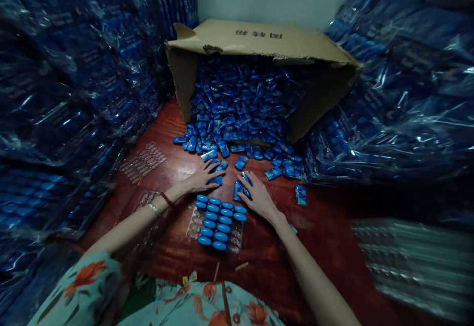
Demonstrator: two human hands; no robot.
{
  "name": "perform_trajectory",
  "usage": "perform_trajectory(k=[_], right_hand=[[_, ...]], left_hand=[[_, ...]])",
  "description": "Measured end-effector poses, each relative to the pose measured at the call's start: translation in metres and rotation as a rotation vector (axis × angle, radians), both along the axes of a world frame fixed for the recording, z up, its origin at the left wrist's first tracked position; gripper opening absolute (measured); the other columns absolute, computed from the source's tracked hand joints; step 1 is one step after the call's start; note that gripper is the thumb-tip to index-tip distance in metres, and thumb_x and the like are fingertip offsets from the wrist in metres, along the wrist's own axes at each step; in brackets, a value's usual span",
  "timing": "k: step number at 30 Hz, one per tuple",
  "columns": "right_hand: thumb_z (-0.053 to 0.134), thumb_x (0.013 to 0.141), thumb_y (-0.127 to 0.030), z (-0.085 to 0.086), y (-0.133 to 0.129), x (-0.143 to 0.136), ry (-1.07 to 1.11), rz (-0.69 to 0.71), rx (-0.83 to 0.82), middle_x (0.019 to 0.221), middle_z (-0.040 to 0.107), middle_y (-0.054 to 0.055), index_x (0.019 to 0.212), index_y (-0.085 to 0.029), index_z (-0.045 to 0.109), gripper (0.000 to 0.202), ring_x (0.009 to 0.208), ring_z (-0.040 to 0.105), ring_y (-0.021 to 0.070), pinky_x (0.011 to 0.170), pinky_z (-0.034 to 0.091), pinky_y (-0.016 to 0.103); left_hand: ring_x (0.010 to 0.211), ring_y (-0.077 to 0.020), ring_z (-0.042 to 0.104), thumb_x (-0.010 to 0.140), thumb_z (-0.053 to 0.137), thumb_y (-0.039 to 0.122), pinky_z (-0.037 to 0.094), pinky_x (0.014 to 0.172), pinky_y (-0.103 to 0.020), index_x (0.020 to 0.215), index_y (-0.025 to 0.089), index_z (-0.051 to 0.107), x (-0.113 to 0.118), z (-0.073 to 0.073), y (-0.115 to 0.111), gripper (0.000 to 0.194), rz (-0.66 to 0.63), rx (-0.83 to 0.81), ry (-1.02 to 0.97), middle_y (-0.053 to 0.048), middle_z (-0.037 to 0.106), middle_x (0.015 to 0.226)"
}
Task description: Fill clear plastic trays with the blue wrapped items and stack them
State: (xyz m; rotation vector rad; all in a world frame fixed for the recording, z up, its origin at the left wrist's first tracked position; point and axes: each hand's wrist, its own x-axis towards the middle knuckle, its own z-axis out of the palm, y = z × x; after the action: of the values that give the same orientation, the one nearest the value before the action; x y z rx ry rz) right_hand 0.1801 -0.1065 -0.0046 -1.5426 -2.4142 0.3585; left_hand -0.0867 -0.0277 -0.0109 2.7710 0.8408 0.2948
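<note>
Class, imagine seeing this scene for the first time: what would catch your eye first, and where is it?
Probably the open cardboard box in the upper middle, with small blue packets spilling from its mouth. Next, the bright blue oval pieces on a clear tray, just below the left hand and right hand. Plastic-wrapped blue stacks rise on both sides.

The left forearm [129, 229] angles inward to a left hand [200, 179] held palm down, its fingers fanned and slightly bent. The right forearm [311, 271] reaches forward; the right hand [261, 197] also faces down, fingers curved, though whether they grip is unclear from above.
</note>
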Motion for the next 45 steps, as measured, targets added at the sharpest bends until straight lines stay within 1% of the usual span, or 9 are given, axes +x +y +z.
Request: perform_trajectory(k=[8,11,15,21,27,31,39,42,45], right_hand=[[0.040,0.090,-0.045,0.007,-0.042,0.033,0.009,-0.017,-0.108,0.144,0.039,0.008,0.132,-0.031,0.046,0.044,0.136,0.028,0.0284,0.105,0.026,0.059],[0.036,0.091,-0.050,0.014,-0.004,0.020,0.056,-0.077,-0.017,0.140,0.042,0.012,0.126,-0.026,0.053,0.047,0.132,0.035,0.0282,0.105,0.028,0.057],[0.040,0.087,-0.054,0.027,0.073,-0.031,-0.034,-0.086,0.039,0.150,0.024,0.012,0.139,-0.027,0.037,0.058,0.137,0.020,0.0353,0.103,0.022,0.066],[0.042,0.088,-0.047,0.013,0.123,-0.069,-0.115,-0.148,-0.021,0.144,0.036,0.014,0.142,-0.025,0.031,0.059,0.130,0.033,0.0366,0.098,0.029,0.065],[0.037,0.092,-0.041,-0.020,0.067,-0.032,-0.136,0.051,0.171,0.139,0.044,0.009,0.134,-0.027,0.044,0.045,0.133,0.030,0.0284,0.104,0.028,0.056],[0.035,0.092,-0.042,-0.017,0.032,-0.002,-0.151,0.081,0.121,0.141,0.043,0.007,0.134,-0.030,0.043,0.044,0.135,0.028,0.0288,0.103,0.029,0.059],[0.030,0.092,-0.047,0.005,-0.042,0.017,-0.177,-0.006,0.028,0.149,0.030,0.005,0.141,-0.032,0.030,0.051,0.139,0.019,0.0309,0.100,0.025,0.069],[0.033,0.092,-0.045,-0.002,-0.066,0.007,-0.182,0.062,0.038,0.148,0.032,0.006,0.138,-0.031,0.037,0.048,0.138,0.021,0.0321,0.099,0.021,0.072],[0.037,0.091,-0.037,-0.009,-0.078,0.009,-0.176,0.090,0.064,0.145,0.037,0.007,0.134,-0.029,0.045,0.045,0.138,0.022,0.0318,0.101,0.017,0.070]], left_hand=[[0.134,-0.0299,0.028,0.091,0.040,0.047,0.028,0.106,-0.053,0.135,0.031,0.043,-0.077,0.006,-0.059,0.047,0.358,-0.184,0.021,-0.006,0.039,0.143],[0.124,-0.0261,0.042,0.094,0.032,0.046,0.030,0.104,-0.051,0.134,0.029,0.043,-0.070,0.021,-0.037,0.046,0.507,-0.137,-0.034,-0.008,0.048,0.134],[0.136,-0.0355,0.022,0.087,0.046,0.049,0.022,0.106,-0.055,0.141,0.026,0.032,-0.025,0.038,0.024,0.060,0.552,0.051,-0.002,-0.012,0.024,0.150],[0.135,-0.0388,0.021,0.090,0.042,0.045,0.013,0.106,-0.063,0.141,0.028,0.033,0.010,0.027,0.058,0.054,0.671,-0.021,0.138,-0.011,0.031,0.147],[0.136,-0.0338,0.023,0.091,0.040,0.038,0.018,0.106,-0.061,0.141,0.033,0.031,-0.015,0.013,0.004,0.050,0.676,-0.079,0.064,-0.005,0.032,0.148],[0.139,-0.0298,0.020,0.094,0.036,0.037,0.020,0.108,-0.057,0.140,0.031,0.034,-0.041,0.024,-0.054,0.047,0.669,-0.061,0.014,-0.005,0.030,0.149],[0.139,-0.0400,0.010,0.093,0.030,0.045,0.013,0.099,-0.073,0.143,0.026,0.028,-0.108,0.011,-0.220,0.053,1.375,-0.064,0.272,-0.013,0.019,0.152],[0.139,-0.0397,0.008,0.093,0.030,0.045,0.015,0.103,-0.068,0.143,0.021,0.029,-0.125,0.001,-0.230,0.056,1.383,-0.089,0.306,-0.014,0.016,0.153],[0.139,-0.0402,0.010,0.092,0.032,0.046,0.015,0.102,-0.070,0.142,0.022,0.031,-0.142,0.004,-0.204,0.056,1.343,-0.071,0.264,-0.015,0.022,0.151]])
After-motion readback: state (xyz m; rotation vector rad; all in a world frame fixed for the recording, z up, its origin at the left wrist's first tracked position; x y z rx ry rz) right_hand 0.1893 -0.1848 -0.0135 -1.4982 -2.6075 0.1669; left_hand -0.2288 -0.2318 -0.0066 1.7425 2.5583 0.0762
